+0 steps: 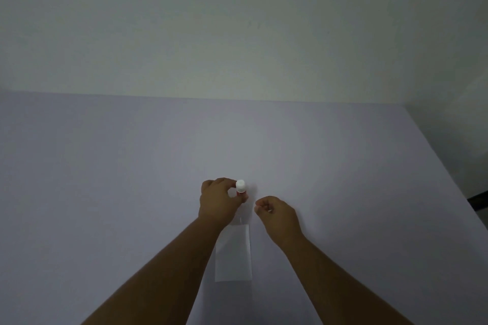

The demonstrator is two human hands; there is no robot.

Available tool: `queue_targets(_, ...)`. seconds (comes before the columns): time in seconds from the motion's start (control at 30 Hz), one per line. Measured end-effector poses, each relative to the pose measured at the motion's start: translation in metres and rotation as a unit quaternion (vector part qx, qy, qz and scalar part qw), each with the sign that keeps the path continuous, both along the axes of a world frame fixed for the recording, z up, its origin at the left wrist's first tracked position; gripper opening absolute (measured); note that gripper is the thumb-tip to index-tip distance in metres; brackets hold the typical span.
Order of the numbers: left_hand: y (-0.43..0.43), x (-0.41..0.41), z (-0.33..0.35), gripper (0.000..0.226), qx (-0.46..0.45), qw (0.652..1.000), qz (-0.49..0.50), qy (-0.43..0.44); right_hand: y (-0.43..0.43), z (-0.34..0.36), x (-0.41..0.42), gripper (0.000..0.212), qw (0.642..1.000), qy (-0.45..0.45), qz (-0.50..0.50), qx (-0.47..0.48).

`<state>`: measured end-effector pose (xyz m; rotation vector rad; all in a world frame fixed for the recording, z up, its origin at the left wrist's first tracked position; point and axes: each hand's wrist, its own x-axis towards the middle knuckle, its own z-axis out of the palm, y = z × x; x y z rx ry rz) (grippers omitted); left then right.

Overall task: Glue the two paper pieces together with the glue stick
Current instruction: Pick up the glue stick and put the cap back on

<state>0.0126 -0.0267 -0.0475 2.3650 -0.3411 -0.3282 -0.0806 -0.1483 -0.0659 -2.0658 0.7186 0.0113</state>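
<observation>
Glue stick stands upright in your left hand; your right hand, loosely curled and empty, hovers just beside, paper lying lengthwise between your wrists.

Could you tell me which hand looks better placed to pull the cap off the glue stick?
Right, probably. The left hand already grips the glue stick upright, while the right hand hovers close beside it, apparently empty.

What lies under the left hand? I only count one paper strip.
One white paper strip runs under the left hand, which holds the glue stick. The strip's far end is covered, so a second piece cannot be confirmed.
</observation>
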Motion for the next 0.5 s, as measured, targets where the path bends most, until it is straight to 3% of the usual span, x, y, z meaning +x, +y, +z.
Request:
queue_targets(0.07, 0.003, 0.0, 0.007, 0.014, -0.087, 0.994, 0.009, 0.059, 0.002, 0.005, 0.001, 0.023, 0.998, -0.006, -0.035, 0.055)
queue_targets(0.13, 0.009, -0.003, 0.02, 0.017, -0.165, 0.977, 0.022, 0.134, 0.005, 0.014, 0.004, 0.027, 0.985, -0.001, -0.086, 0.147)
queue_targets(0.2, 0.015, -0.004, 0.032, 0.029, -0.207, 0.958, 0.03, 0.198, 0.008, 0.026, 0.006, 0.026, 0.95, 0.018, -0.129, 0.285)
queue_targets(0.3, 0.027, -0.005, 0.047, 0.025, -0.246, 0.939, 0.022, 0.238, 0.01, 0.04, 0.0, 0.023, 0.886, -0.016, -0.123, 0.448)
queue_targets(0.43, 0.04, -0.01, 0.064, 0.014, -0.278, 0.926, 0.037, 0.254, 0.019, 0.051, -0.01, 0.019, 0.857, -0.097, -0.088, 0.499)
queue_targets(0.5, 0.045, -0.014, 0.07, 0.014, -0.291, 0.922, 0.043, 0.252, 0.026, 0.058, -0.014, 0.015, 0.888, -0.12, -0.069, 0.438)
